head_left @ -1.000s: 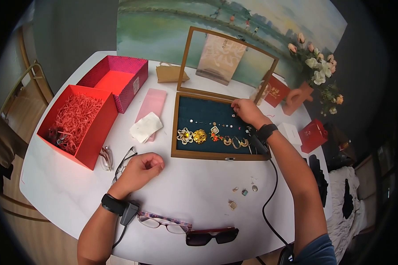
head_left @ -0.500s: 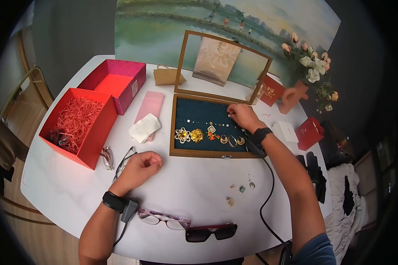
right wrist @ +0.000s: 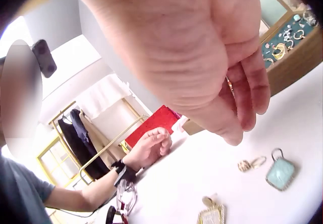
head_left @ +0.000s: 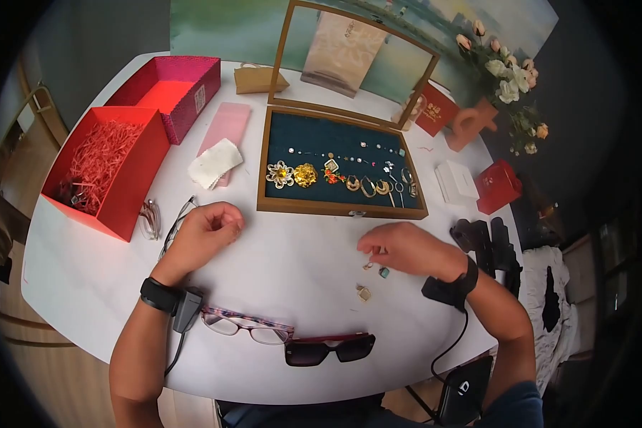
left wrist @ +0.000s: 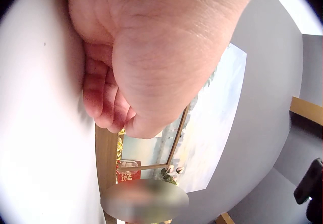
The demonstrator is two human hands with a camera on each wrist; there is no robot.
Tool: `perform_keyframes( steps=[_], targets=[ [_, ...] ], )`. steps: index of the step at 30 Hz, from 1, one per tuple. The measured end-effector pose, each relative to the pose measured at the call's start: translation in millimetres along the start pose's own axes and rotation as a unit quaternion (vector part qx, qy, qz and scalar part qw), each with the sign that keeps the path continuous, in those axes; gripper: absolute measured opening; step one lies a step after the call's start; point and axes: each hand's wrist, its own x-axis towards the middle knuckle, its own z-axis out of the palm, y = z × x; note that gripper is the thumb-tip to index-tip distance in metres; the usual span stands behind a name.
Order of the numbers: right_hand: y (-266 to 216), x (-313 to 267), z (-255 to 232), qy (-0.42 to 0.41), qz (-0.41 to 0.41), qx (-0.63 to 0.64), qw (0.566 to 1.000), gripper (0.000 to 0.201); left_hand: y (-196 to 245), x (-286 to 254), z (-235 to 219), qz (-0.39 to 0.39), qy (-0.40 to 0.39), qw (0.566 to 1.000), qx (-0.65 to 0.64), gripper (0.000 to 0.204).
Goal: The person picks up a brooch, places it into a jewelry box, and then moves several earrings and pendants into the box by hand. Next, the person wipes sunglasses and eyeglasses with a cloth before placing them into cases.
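In the head view my right hand (head_left: 410, 250) is low over the table, fingers bent down. The right wrist view shows that hand (right wrist: 186, 47) with a small shiny piece glinting between thumb and fingers, mostly hidden. Just below lie a small gold earring (right wrist: 245, 166), a teal square piece (right wrist: 281, 173) and a pale square gold-edged piece (right wrist: 212, 215). Behind stands a wooden case (head_left: 307, 205), its glass lid raised, with brooches and earrings on dark cloth. My left hand (head_left: 203, 239) rests on the table, loosely curled and holding nothing.
Patterned glasses (head_left: 246, 328) and sunglasses (head_left: 329, 349) lie near the front edge. At left are a red box (head_left: 132, 178) of shredded paper, a folded cloth (head_left: 215, 162) and more glasses. White and red boxes and black objects (head_left: 488, 242) stand at right.
My right hand has left the case and come down toward me, over the loose jewellery on the table. The left hand keeps its pose. The head view has shifted.
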Motion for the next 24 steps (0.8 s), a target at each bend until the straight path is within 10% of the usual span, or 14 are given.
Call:
perform_keyframes(
  steps=[24],
  targets=[
    [-14, 12, 29, 0.001, -0.050, -0.070, 0.996, 0.017, -2, -1, -2, -0.011, 0.003, 1.000, 0.007, 0.005]
  ],
)
